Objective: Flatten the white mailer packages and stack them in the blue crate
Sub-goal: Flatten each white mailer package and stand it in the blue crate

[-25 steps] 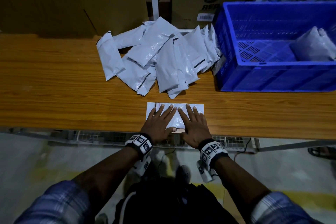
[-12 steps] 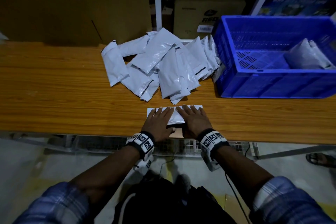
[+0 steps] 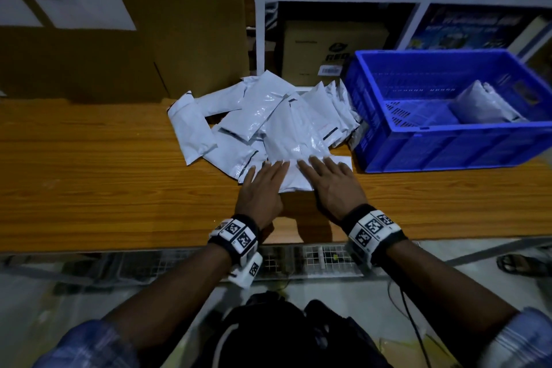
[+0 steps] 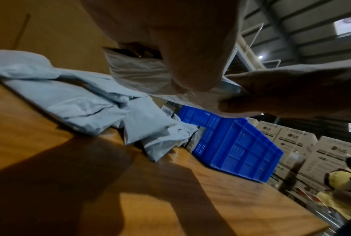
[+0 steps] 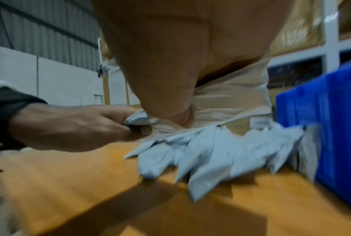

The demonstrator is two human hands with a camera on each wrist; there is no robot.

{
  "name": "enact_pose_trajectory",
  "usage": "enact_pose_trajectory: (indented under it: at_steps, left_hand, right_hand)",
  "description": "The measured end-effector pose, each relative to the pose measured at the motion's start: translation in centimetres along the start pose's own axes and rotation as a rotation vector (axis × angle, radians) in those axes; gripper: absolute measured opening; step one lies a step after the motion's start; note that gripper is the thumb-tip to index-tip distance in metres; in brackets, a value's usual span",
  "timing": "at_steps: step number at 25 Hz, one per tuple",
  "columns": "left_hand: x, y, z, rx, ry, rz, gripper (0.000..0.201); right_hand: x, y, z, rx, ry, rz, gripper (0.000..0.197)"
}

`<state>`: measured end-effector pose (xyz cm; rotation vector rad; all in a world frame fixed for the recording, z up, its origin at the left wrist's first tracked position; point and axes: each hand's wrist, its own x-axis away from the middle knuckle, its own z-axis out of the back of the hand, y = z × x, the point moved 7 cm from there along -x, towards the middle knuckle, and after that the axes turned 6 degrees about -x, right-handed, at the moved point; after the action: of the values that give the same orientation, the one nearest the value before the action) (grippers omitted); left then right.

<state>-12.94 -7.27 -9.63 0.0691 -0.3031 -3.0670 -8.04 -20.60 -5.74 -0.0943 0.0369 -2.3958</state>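
Wooden table point(image 3: 104, 176), hands gripping white mailer point(image 3: 294, 178)

Both forearms reach forward side by side, wrists banded. The left hand point(image 3: 260, 188) and right hand point(image 3: 334, 188) each pinch, thumb beneath, fingers above.

Head view looks down from above; wrist views low, close under palms; all share blue crate point(image 3: 448, 140).
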Motion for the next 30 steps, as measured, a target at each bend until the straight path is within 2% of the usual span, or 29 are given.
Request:
enact_pose_trajectory:
  at_steps: [3,8,11,17,20,25,26,28,30]
  left_hand:
    - [-2.8,0.4,3.5,-0.042,0.094,-0.07,0.08]
    - [-10.3,4.1,8.6,-0.149,0.213,-0.191,0.08]
    - [-15.5,8.6,11.5,-0.225,0.313,-0.302,0.076]
    - [-29.5,20.9,12.4,-0.277,0.307,-0.523,0.07]
    - [-36.9,27.8,10.7,-0.343,0.176,-0.591,0.066]
    - [-45.6,37.9,6.4,-0.355,0.031,-0.678,0.039]
    - [-46.8,39.3,5.2,-0.345,-0.014,-0.682,0.037]
    - [-48.9,41.7,2.3,-0.343,-0.101,-0.69,0.035]
    - [-50.7,43.9,-0.6,-0.382,-0.154,-0.711,0.034]
  right_hand:
    - [-0.6,1.6,3.7,0.039,0.09,-0.052,0.068]
    - [-2.6,7.5,8.8,0.057,0.164,-0.139,0.073]
    - [-3.8,13.0,11.6,0.043,0.188,-0.196,0.077]
    - [-5.7,28.8,14.2,-0.056,0.15,-0.305,0.077]
    - [-5.9,37.3,14.1,-0.166,0.083,-0.369,0.072]
    - [-6.1,50.4,10.6,-0.299,-0.053,-0.577,0.052]
    - [-6.4,52.5,9.5,-0.322,-0.09,-0.612,0.054]
    - [-6.6,55.6,7.6,-0.36,-0.168,-0.645,0.073]
    - [-7.1,58.0,6.1,-0.411,-0.17,-0.653,0.09]
